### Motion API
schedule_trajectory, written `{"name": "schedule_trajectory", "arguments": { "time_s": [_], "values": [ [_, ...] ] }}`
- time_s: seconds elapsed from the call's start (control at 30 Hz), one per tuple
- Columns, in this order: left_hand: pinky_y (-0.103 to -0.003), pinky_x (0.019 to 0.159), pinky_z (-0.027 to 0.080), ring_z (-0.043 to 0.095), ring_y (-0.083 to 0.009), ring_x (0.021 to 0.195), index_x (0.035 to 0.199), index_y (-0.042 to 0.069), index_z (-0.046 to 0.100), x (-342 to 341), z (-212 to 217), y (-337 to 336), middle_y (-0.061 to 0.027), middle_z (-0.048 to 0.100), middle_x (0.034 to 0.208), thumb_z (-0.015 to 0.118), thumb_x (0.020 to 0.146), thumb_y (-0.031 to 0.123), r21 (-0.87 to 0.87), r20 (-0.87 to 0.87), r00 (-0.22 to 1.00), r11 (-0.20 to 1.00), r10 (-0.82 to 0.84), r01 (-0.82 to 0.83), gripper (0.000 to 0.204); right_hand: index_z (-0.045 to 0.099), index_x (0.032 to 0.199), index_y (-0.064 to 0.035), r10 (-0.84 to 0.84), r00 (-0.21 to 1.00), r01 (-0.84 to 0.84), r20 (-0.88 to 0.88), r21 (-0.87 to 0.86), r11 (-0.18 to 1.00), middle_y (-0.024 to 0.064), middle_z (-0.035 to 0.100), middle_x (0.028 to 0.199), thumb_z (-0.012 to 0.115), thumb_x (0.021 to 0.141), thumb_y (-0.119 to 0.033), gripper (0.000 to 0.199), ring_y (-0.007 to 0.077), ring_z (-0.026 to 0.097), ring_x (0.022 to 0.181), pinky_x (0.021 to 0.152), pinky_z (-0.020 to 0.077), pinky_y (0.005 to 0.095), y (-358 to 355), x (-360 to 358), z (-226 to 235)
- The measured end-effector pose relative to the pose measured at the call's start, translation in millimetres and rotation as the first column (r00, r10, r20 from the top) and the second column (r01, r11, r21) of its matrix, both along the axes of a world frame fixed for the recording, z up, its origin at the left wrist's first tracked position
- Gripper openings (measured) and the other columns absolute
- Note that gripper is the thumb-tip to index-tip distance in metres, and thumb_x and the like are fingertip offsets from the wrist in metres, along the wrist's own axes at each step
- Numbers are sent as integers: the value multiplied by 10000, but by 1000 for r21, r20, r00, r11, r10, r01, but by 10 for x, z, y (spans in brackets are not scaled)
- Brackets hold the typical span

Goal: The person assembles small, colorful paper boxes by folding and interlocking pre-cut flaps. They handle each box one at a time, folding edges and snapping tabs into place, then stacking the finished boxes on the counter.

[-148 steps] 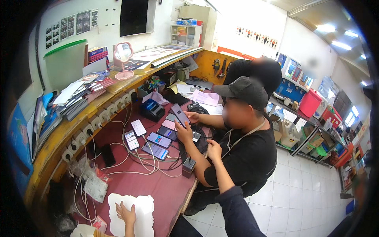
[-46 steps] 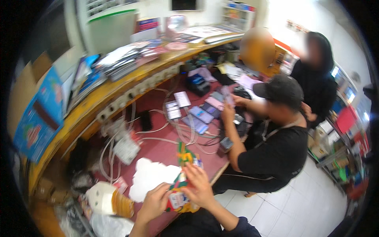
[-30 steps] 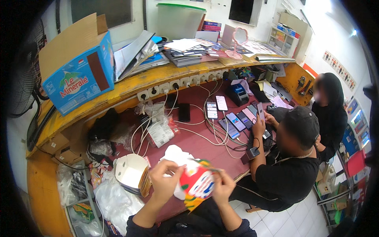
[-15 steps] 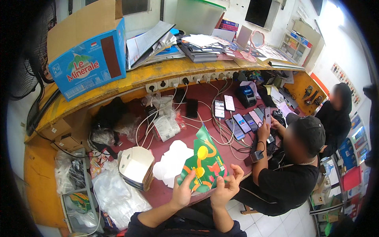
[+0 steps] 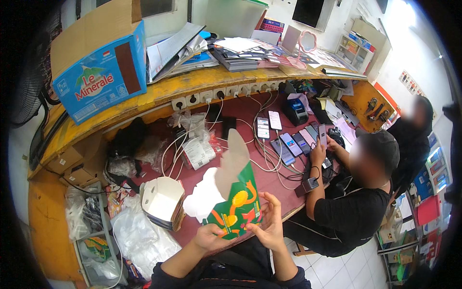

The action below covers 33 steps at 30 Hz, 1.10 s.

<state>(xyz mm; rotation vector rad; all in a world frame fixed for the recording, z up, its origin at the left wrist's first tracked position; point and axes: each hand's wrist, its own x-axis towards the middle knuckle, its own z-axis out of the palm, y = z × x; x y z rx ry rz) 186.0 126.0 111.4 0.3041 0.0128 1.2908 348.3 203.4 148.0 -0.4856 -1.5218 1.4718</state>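
Observation:
Above the front edge of the red desk I hold a green printed paperboard box with yellow and orange shapes. It is partly folded, and a grey-white inner flap stands up at its top. My left hand pinches its lower left corner. At its right side my right hand has the thumb on the front and fingers behind the edge. White, scallop-edged paperboard lies flat on the desk behind the box. To the left stands a nested stack of open paperboard boxes, pale inside.
Clear plastic bags and a grey crate are at the left. Charging phones with white cables lie to the right, beside a seated person holding a phone. A yellow shelf with a blue carton runs behind.
The green box has turned and tilted between my hands, so its pale inner flap now shows. Both hands have moved slightly left, the left one also lower. My view has shifted a little.

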Motion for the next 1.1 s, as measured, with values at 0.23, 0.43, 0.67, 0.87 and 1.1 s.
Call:
{"name": "schedule_trajectory", "arguments": {
  "time_s": [0.23,0.43,0.67,0.87,1.1],
  "values": [
    [-382,1019,375,509,-246,1168,1308,-22,410,-130,-130,-139,-135,531,1261,515,748,1,15,-286,958,1000,-16,21,570,296,1430,-41,-37,912,-175,408,470,865,182,259,1489,757,736,-243,858,304,329,1323,992,361,396,416,131,255],
    [-326,920,444,576,-199,1035,1211,-37,500,-210,-222,-165,-113,602,1131,525,776,6,-84,-527,850,995,3,-56,437,562,1214,16,139,974,-149,176,41,988,170,570,1162,687,811,-140,450,244,561,1027,884,428,319,314,-40,72],
    [-439,972,444,570,-315,1098,1285,-42,418,-228,-13,-64,-195,548,1221,443,748,74,-324,-378,921,945,-93,-37,551,733,904,-124,-159,942,-81,297,657,750,38,555,758,654,655,32,304,131,555,643,562,443,232,298,71,182],
    [-422,937,470,585,-291,1059,1259,-79,427,-153,74,-144,-195,555,1187,430,782,4,-270,-296,945,961,-140,58,484,742,787,-100,119,959,-244,256,541,805,43,467,714,581,548,1,306,177,517,630,543,405,280,386,201,264],
    [-440,956,458,574,-315,1088,1259,-75,434,-172,96,-145,-208,552,1203,436,737,16,-444,-371,922,894,-113,-69,530,731,891,-62,-158,953,-86,257,735,673,101,528,800,591,644,-140,295,216,550,693,608,454,307,166,135,113]
  ]
}}
